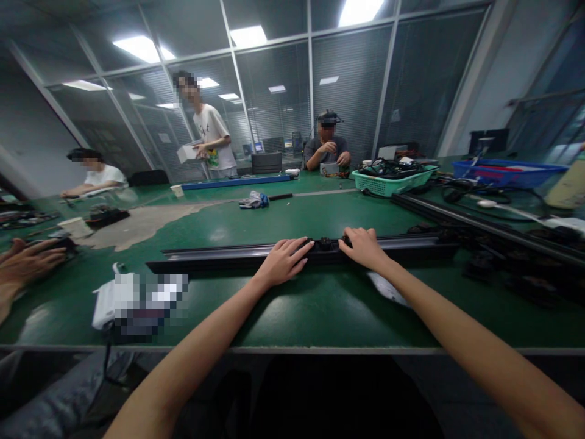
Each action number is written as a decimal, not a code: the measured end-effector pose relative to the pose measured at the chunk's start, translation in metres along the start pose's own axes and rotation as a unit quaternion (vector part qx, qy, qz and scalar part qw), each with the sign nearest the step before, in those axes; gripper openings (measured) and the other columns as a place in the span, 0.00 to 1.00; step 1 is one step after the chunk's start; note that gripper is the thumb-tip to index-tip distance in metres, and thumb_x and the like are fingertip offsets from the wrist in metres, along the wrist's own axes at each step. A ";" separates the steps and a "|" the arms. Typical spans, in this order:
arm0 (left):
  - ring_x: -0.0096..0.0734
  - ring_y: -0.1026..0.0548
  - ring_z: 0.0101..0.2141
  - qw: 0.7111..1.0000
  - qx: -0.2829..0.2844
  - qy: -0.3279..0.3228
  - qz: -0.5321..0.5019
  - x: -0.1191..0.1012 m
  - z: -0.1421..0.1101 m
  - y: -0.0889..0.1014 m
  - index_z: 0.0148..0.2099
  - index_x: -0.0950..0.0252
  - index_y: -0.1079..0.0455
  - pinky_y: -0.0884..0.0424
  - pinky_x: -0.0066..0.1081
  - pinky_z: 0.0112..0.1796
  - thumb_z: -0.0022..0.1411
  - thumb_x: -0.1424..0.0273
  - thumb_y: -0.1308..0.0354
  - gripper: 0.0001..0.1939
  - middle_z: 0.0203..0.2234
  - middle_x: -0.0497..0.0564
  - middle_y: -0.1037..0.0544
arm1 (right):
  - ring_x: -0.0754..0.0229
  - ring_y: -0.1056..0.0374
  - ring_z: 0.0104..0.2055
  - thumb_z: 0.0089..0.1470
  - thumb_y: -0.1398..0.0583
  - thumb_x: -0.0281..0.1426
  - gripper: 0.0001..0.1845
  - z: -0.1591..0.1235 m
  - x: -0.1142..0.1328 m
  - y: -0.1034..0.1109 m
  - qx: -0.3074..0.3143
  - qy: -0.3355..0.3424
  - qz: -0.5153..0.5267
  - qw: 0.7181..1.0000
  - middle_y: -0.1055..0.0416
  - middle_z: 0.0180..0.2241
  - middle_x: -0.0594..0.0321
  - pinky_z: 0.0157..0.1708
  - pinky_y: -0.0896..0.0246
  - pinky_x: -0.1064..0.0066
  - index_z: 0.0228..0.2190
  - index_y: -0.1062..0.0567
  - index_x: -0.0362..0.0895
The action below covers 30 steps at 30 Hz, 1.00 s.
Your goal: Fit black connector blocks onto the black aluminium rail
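Observation:
A long black rail (219,261) with a shiny grey channel lies across the green table in front of me. Small black parts (325,244) sit in the channel between my hands. Over the rail, my left hand (286,259) has its fingers reaching to the left end of these parts, the thumb on the near side. My right hand (364,246) curls its fingers round the right end of them. The fingers partly cover what they grip. Under my right forearm lies a flat whitish piece (388,289).
Another person's hand (34,259) is at the left edge, near a white device (109,302). To the right are another black rail (479,222), dark parts (525,268), a green basket (393,182) and a blue tray (512,174). Several people are around the table.

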<state>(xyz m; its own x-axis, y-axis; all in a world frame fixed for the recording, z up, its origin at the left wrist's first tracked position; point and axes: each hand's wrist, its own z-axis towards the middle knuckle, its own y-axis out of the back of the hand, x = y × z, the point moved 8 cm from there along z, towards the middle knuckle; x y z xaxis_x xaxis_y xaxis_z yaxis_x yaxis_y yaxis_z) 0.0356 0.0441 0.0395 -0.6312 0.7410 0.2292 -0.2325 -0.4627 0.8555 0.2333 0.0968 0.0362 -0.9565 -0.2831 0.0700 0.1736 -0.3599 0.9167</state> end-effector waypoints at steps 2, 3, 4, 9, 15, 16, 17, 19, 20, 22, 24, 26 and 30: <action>0.41 0.36 0.60 1.000 0.000 0.001 0.004 0.000 0.000 0.001 0.70 0.59 0.48 0.38 0.43 0.58 0.72 0.64 0.56 0.26 0.65 0.58 0.39 | 0.48 0.34 0.44 0.63 0.51 0.41 0.17 0.002 -0.002 -0.004 0.025 0.017 0.009 1.000 0.25 0.41 0.50 0.41 0.53 0.62 0.40 0.30 0.42; 0.41 0.36 0.60 1.000 0.001 0.001 0.005 0.000 0.000 0.001 0.70 0.60 0.48 0.38 0.43 0.58 0.73 0.64 0.57 0.26 0.65 0.58 0.39 | 0.48 0.34 0.44 0.63 0.51 0.41 0.18 0.003 -0.003 -0.006 0.035 0.024 0.015 0.999 0.25 0.42 0.50 0.41 0.53 0.62 0.41 0.30 0.42; 0.41 0.36 0.60 1.000 0.001 0.001 0.005 -0.001 0.000 0.001 0.70 0.60 0.47 0.38 0.43 0.58 0.73 0.63 0.57 0.26 0.65 0.58 0.39 | 0.48 0.34 0.44 0.63 0.51 0.42 0.18 0.003 -0.005 -0.008 0.042 0.030 0.024 0.998 0.26 0.42 0.50 0.41 0.53 0.62 0.41 0.30 0.41; 0.41 0.36 0.60 1.000 0.004 0.001 0.004 -0.002 0.000 0.002 0.70 0.60 0.47 0.38 0.43 0.58 0.73 0.63 0.57 0.26 0.64 0.58 0.38 | 0.49 0.34 0.46 0.64 0.51 0.43 0.19 -0.001 -0.009 -0.012 0.004 0.037 0.056 0.998 0.25 0.43 0.51 0.43 0.53 0.63 0.41 0.29 0.42; 0.41 0.35 0.59 1.000 0.006 0.000 0.005 -0.001 0.001 0.001 0.70 0.60 0.47 0.38 0.43 0.57 0.73 0.64 0.57 0.26 0.65 0.58 0.39 | 0.49 0.34 0.46 0.65 0.51 0.43 0.20 -0.008 -0.008 -0.009 -0.042 0.026 0.063 0.997 0.25 0.42 0.51 0.43 0.54 0.62 0.40 0.28 0.41; 0.41 0.34 0.59 1.000 0.006 -0.001 0.004 -0.001 0.001 0.001 0.70 0.60 0.47 0.38 0.43 0.57 0.72 0.64 0.57 0.26 0.65 0.57 0.39 | 0.50 0.34 0.46 0.65 0.51 0.43 0.20 -0.008 -0.008 -0.008 -0.043 0.026 0.065 0.997 0.25 0.42 0.51 0.44 0.54 0.62 0.40 0.28 0.41; 0.41 0.34 0.58 1.000 0.005 -0.002 0.003 -0.001 0.001 0.000 0.70 0.59 0.47 0.38 0.43 0.57 0.72 0.64 0.57 0.26 0.65 0.57 0.39 | 0.50 0.33 0.46 0.65 0.51 0.43 0.20 -0.008 -0.009 -0.008 -0.044 0.024 0.066 0.997 0.25 0.42 0.51 0.44 0.54 0.62 0.41 0.27 0.41; 0.41 0.34 0.58 1.000 0.002 -0.004 0.003 0.000 0.001 0.000 0.70 0.60 0.47 0.38 0.43 0.57 0.72 0.64 0.57 0.26 0.65 0.57 0.38 | 0.50 0.33 0.46 0.65 0.50 0.43 0.21 -0.008 -0.009 -0.006 -0.045 0.025 0.064 0.997 0.24 0.42 0.52 0.44 0.54 0.62 0.41 0.27 0.41; 0.41 0.34 0.58 1.000 0.001 -0.005 0.003 0.000 0.001 0.000 0.70 0.60 0.47 0.38 0.43 0.57 0.72 0.64 0.57 0.26 0.65 0.57 0.38 | 0.50 0.33 0.46 0.64 0.50 0.43 0.21 -0.008 -0.008 -0.006 -0.045 0.027 0.061 0.997 0.24 0.42 0.52 0.43 0.54 0.62 0.41 0.26 0.41; 0.41 0.34 0.58 1.000 0.000 -0.005 0.004 0.000 0.001 0.000 0.70 0.60 0.47 0.38 0.43 0.57 0.72 0.64 0.57 0.26 0.65 0.57 0.39 | 0.50 0.33 0.45 0.64 0.50 0.44 0.21 -0.008 -0.008 -0.004 -0.046 0.032 0.051 0.997 0.24 0.41 0.53 0.43 0.54 0.62 0.40 0.26 0.41; 0.41 0.34 0.58 1.000 -0.001 -0.006 0.004 0.000 0.001 0.000 0.70 0.60 0.47 0.38 0.43 0.57 0.72 0.64 0.57 0.26 0.65 0.57 0.39 | 0.50 0.33 0.44 0.64 0.50 0.44 0.21 -0.008 -0.007 -0.001 -0.048 0.034 0.042 0.997 0.24 0.39 0.53 0.42 0.54 0.62 0.39 0.25 0.42; 0.41 0.34 0.58 1.000 -0.001 -0.006 0.003 0.000 0.001 0.000 0.70 0.60 0.47 0.38 0.43 0.57 0.72 0.64 0.57 0.26 0.65 0.57 0.38 | 0.50 0.34 0.43 0.64 0.50 0.44 0.21 -0.008 -0.006 0.002 -0.049 0.034 0.038 0.998 0.24 0.38 0.53 0.42 0.55 0.62 0.38 0.25 0.42; 0.41 0.34 0.58 1.000 -0.002 -0.005 0.005 0.000 0.001 0.000 0.70 0.60 0.47 0.38 0.43 0.57 0.72 0.64 0.56 0.26 0.65 0.57 0.38 | 0.50 0.34 0.43 0.64 0.51 0.43 0.21 -0.008 -0.005 0.004 -0.039 0.029 0.037 0.998 0.24 0.38 0.54 0.41 0.55 0.62 0.38 0.25 0.42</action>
<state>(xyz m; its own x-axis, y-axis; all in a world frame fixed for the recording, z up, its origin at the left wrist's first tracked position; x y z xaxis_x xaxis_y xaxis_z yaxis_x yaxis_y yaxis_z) 0.0365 0.0445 0.0399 -0.6267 0.7407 0.2420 -0.2292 -0.4721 0.8513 0.2410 0.0903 0.0364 -0.9256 -0.3619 0.1109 0.2628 -0.4034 0.8765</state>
